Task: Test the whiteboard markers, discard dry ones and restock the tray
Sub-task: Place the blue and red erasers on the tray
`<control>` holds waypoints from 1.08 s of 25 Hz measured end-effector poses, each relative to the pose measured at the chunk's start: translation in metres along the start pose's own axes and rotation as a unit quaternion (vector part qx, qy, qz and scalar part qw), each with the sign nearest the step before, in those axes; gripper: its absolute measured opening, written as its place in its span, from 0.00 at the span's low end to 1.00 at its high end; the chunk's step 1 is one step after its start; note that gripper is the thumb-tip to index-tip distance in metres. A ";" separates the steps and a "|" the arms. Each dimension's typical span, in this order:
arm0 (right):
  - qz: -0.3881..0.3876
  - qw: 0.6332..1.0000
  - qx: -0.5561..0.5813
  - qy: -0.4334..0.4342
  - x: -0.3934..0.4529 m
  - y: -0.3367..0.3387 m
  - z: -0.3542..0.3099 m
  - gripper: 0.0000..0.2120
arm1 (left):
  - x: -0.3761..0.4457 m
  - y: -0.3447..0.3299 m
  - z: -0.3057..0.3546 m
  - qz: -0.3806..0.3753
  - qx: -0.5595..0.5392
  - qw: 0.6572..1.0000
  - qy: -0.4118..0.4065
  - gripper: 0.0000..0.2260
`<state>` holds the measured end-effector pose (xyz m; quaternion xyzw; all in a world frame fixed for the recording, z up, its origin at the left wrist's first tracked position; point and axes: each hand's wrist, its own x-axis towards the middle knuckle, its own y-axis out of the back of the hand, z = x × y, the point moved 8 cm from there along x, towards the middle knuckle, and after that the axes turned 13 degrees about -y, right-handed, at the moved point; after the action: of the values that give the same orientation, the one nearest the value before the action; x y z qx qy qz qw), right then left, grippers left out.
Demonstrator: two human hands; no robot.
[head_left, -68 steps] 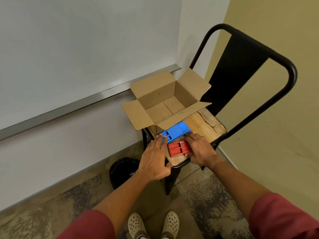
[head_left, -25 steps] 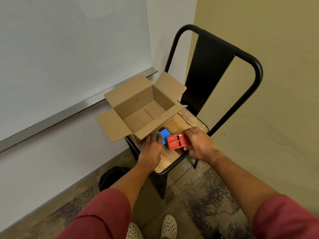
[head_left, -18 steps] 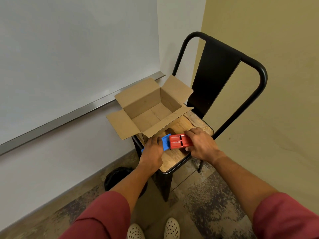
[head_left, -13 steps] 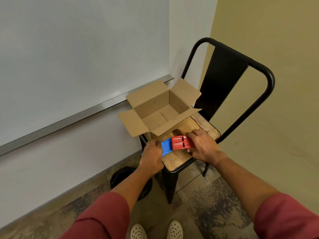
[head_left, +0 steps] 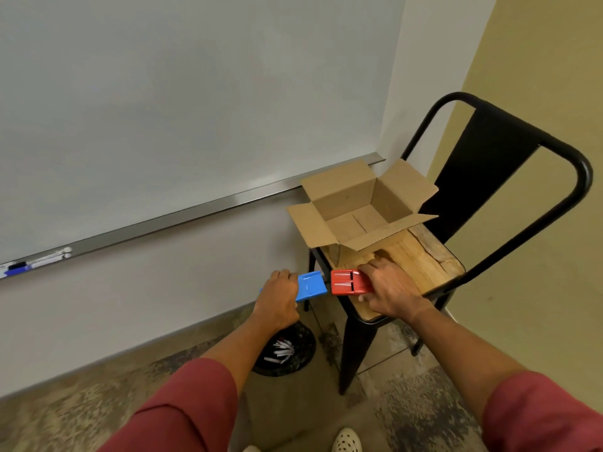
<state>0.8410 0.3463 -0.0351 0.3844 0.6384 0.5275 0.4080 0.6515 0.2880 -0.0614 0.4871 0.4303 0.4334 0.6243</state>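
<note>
Markers: two lie in the whiteboard tray [head_left: 195, 208] at its far left end, a blue-capped marker [head_left: 14, 271] and a white one [head_left: 49, 257] beside it; more sit in the black bin [head_left: 284, 352] on the floor below my left forearm, which I take to be the dry ones.
Blue box [head_left: 311, 285]: my left hand [head_left: 277, 300] is closed round its near end, and the box now hangs clear of the chair [head_left: 424, 256], out over the floor above the bin. Half a second ago it was over the seat's front edge.
Red box [head_left: 347, 282]: my right hand [head_left: 388, 290] grips its right end, fingers wrapped over the top; it hangs at the seat's front left corner, just beside the blue box but no longer touching it.
Cardboard box [head_left: 362, 207]: open on the back of the seat, flaps out; what I can see of its floor is bare.
What changed: both small boxes have come up off the seat and apart, and my view has swung left so the tray's markers show.
Meaning for the task: I judge testing and discarding to be done, and I am at restocking, carrying fresh packs toward the tray.
Next: open a pack and lay new markers on the rail.
Risk: a pack slipping into the bin beneath.
</note>
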 end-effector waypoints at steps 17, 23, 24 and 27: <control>0.029 0.994 0.031 0.102 0.016 0.012 -0.323 0.31 | -0.221 0.076 -0.255 0.096 -0.008 0.986 0.133 0.29; 0.027 0.987 0.044 0.152 0.037 0.015 -0.436 0.30 | -0.296 0.097 -0.339 0.116 -0.020 0.973 0.200 0.30; 0.027 0.986 0.046 0.160 0.043 0.017 -0.453 0.29 | -0.305 0.100 -0.352 0.120 -0.021 0.971 0.207 0.30; 0.024 0.981 0.053 0.184 0.064 0.020 -0.501 0.28 | -0.327 0.106 -0.391 0.132 -0.024 0.963 0.234 0.28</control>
<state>0.3545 0.2286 0.0328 0.3167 0.7202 0.5646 0.2496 0.1799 0.0821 0.0198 0.4098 0.4860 0.6236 0.4551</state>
